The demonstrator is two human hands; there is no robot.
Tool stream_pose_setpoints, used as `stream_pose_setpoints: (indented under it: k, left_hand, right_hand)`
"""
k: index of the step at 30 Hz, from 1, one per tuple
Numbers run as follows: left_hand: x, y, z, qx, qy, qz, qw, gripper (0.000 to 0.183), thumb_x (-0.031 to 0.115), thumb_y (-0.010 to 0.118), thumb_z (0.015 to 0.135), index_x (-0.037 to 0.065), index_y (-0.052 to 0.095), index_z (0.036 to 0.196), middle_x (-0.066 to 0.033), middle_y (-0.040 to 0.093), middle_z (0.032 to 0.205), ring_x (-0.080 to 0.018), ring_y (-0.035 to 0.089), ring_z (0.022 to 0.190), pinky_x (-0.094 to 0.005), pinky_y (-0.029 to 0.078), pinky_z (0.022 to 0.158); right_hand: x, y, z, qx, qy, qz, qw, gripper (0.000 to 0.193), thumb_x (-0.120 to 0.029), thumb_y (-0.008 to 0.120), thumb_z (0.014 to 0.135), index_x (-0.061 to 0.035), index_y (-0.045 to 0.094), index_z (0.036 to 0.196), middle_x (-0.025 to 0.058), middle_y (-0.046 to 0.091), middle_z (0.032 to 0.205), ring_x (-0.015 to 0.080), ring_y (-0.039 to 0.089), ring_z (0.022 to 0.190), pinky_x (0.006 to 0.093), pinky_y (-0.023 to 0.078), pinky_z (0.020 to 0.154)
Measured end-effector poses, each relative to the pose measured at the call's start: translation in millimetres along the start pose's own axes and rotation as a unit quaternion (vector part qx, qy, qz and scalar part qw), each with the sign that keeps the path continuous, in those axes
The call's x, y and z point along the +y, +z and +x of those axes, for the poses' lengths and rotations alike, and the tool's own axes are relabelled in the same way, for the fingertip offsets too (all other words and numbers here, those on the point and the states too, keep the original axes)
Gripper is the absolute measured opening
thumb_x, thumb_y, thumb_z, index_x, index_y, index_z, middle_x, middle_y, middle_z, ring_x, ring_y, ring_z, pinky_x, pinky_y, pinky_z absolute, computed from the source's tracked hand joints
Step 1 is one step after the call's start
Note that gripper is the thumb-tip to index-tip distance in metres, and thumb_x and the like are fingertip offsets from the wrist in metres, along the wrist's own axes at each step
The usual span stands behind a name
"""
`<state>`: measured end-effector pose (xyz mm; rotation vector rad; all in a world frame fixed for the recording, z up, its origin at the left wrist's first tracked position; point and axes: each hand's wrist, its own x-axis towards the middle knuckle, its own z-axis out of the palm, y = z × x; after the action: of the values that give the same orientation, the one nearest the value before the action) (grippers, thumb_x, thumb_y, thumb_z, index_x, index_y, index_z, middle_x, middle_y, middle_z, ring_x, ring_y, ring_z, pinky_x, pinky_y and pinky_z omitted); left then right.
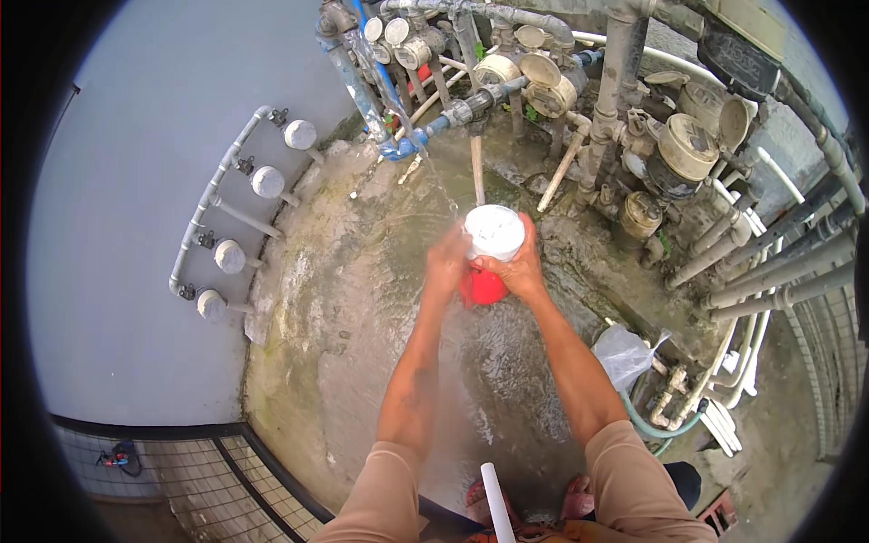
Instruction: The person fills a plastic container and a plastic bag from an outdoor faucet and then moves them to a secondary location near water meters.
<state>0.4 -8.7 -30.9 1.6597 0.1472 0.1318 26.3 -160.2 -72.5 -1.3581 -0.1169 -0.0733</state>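
A white round, cup-sized piece [494, 233] is between my hands, its pale top facing up; I cannot make out its exact kind. My right hand [522, 269] wraps its right side, with the thumb toward the near edge. Against its left side my left hand [444, 261] is closed, slightly blurred. Just under the piece shows a red rounded thing [488, 287], partly covered by my hands, and whether it is joined to the white piece is hidden. A thin stream of water [440, 184] falls from the blue pipe fitting [405, 145] beyond my hands.
Water meters [688, 149] and pipes crowd the far and right sides. On the left wall runs a grey pipe [201, 222] with several round white caps. A plastic bag [625, 356] and green hose [654, 433] lie at right. A white tube [497, 503] shows near my feet on wet concrete [362, 299].
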Motion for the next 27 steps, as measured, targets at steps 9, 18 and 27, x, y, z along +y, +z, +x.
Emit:
stream_pose_setpoints:
  k: [9,18,27]
  left_hand:
    - [12,9,-15,0.049,0.034,0.003,0.998,0.051,0.011,0.059,0.084,-0.007,0.053,0.131,-0.0164,0.068,0.106,-0.0177,0.063,0.092,-0.0316,0.051,0.081]
    - [9,-14,6,0.106,0.011,0.029,0.994,0.037,0.011,0.060,0.082,-0.003,0.067,0.116,-0.0090,0.071,0.079,-0.0128,0.063,0.067,-0.0303,0.051,0.063]
    - [43,-1,53,0.013,-0.061,0.415,0.908,0.036,0.033,0.057,0.092,0.003,0.072,0.104,-0.0170,0.073,0.091,-0.0324,0.069,0.081,-0.0404,0.053,0.074]
  right_hand:
    - [-13,14,-9,0.033,-0.035,-0.109,0.993,0.110,-0.031,0.093,0.049,-0.0070,0.034,0.138,0.0173,0.047,0.131,0.0333,0.045,0.125,0.0427,0.041,0.103]
    - [-34,20,-18,0.019,-0.018,-0.138,0.990,0.106,-0.028,0.093,0.049,-0.0052,0.036,0.136,0.0189,0.048,0.128,0.0350,0.047,0.121,0.0443,0.041,0.102]
    - [-23,29,-36,0.038,-0.081,-0.207,0.974,0.110,-0.032,0.093,0.052,-0.0046,0.031,0.139,0.0212,0.043,0.137,0.0321,0.046,0.125,0.0432,0.042,0.104]
